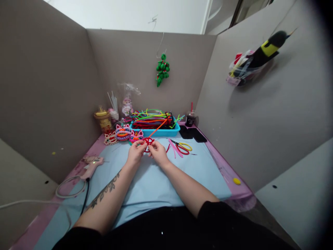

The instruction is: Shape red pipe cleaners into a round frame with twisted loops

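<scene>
A red pipe cleaner piece [148,140], bent into several loops, is held up above the blue cloth [156,187]. My left hand [136,151] pinches its left side with thumb and forefinger. On its right side, the fingers of my right hand [158,152] are closed in a pinch too. An orange pipe cleaner [159,127] slants up and right from the red loops; where it joins them is too small to make out. Scissors [183,148] with red and yellow handles lie right of my right hand, beside pink pipe cleaners [176,148].
A blue tray [156,133] full of coloured pipe cleaners stands behind my hands. Cat-faced pipe cleaner pieces [123,132] sit at its left. A corded pink glue gun [93,168] lies at left, two black flat objects [197,134] and a drink cup [190,119] at right. Grey panels [153,83] enclose the table.
</scene>
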